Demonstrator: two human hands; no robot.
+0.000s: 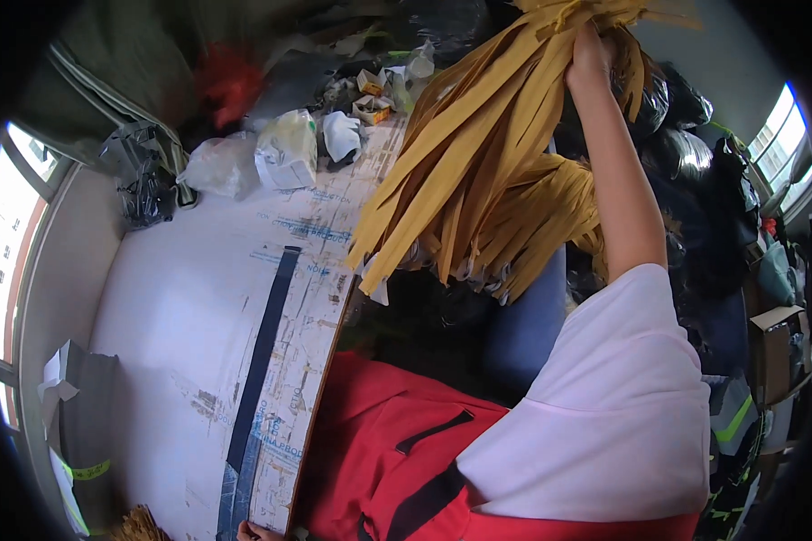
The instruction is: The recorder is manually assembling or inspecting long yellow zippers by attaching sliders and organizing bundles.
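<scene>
My right hand (594, 63), raised at the upper right with the arm outstretched, is closed around a thick bundle of mustard-yellow fabric strips (478, 135). The strips' long loose ends hang down to the left, over the table's edge. Below them lies a second heap of similar yellow strips (550, 216), partly covered by the held bundle. My left hand (258, 532) shows only a little at the bottom border, by the table's near edge. Its fingers are mostly cut off. Close to it is the lower end of a dark navy band (263, 347) fixed along the white table (171, 298).
White plastic bags (287, 149) and small yellow boxes (370, 95) sit at the table's far end. A black bag (140, 176) stands beside them. Grey stacked material (86, 406) leans at left. Shiny black bags (681, 162) and an open carton (779, 352) are at right.
</scene>
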